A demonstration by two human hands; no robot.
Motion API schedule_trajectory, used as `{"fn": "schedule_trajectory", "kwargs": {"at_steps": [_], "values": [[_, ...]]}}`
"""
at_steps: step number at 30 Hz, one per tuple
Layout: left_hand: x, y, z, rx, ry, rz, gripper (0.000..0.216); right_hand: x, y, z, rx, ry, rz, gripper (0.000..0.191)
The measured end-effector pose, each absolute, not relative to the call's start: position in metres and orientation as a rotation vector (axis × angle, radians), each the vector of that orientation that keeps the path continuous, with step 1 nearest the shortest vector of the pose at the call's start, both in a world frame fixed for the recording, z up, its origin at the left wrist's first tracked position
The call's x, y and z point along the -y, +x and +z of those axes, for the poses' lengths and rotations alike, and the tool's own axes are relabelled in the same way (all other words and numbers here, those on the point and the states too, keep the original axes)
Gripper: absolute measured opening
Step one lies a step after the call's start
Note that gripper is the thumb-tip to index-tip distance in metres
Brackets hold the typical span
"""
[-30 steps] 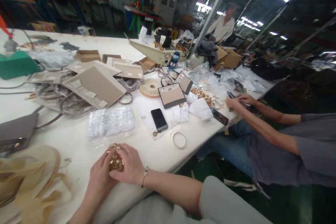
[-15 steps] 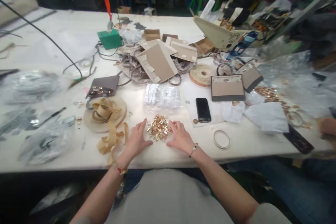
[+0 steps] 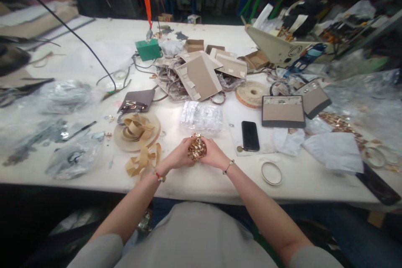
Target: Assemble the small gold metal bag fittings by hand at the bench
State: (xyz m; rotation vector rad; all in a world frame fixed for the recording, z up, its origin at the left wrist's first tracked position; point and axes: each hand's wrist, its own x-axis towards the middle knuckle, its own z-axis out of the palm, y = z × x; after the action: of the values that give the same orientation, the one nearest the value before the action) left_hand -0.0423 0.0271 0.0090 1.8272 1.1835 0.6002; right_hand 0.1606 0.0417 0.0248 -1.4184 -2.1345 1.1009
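A heap of small gold-coloured metal fittings (image 3: 197, 149) is gathered between my two cupped hands. My left hand (image 3: 181, 153) wraps round its left side, and my right hand (image 3: 214, 153) closes in from the right. The fingers of both curl about the pieces, and their tips are partly hidden by the heap. Just beyond lies a clear plastic bag with white contents (image 3: 201, 117). To the left, a roll of tan ribbon (image 3: 135, 130) trails loose loops towards my left wrist.
A black phone (image 3: 250, 135) and a roll of tape (image 3: 271, 173) lie to the right. Flat beige panels (image 3: 199, 77) are piled further back. Two grey-beige bag pieces (image 3: 283, 112) sit at the right. Plastic bags (image 3: 73, 157) cover the left side.
My hands have moved inwards from beside the spread fittings and closed round them. The fittings are now bunched into a tighter, taller heap. The camera view has shifted slightly.
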Motion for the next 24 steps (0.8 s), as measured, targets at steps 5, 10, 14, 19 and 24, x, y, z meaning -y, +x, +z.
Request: {"fn": "schedule_trajectory", "kwargs": {"at_steps": [5, 10, 14, 19, 24], "values": [[-0.034, -0.028, 0.008, -1.069, 1.696, 0.745, 0.088, -0.041, 0.164, 0.016, 1.369, -1.332, 1.518, 0.064], [-0.031, -0.005, 0.018, -1.244, 1.676, 0.712, 0.073, -0.032, 0.157, 0.016, 0.917, -1.322, 1.614, 0.053], [-0.025, 0.019, 0.034, -1.345, 1.803, 0.700, 0.061, -0.029, 0.145, 0.019, 0.521, -1.241, 1.567, 0.040], [-0.020, 0.047, 0.064, -1.433, 1.962, 0.512, 0.047, -0.032, 0.148, 0.022, 0.555, -1.279, 1.535, 0.042], [-0.022, 0.071, 0.086, -1.330, 2.156, 0.322, 0.040, -0.039, 0.169, 0.025, 0.757, -1.375, 1.528, 0.051]]}}
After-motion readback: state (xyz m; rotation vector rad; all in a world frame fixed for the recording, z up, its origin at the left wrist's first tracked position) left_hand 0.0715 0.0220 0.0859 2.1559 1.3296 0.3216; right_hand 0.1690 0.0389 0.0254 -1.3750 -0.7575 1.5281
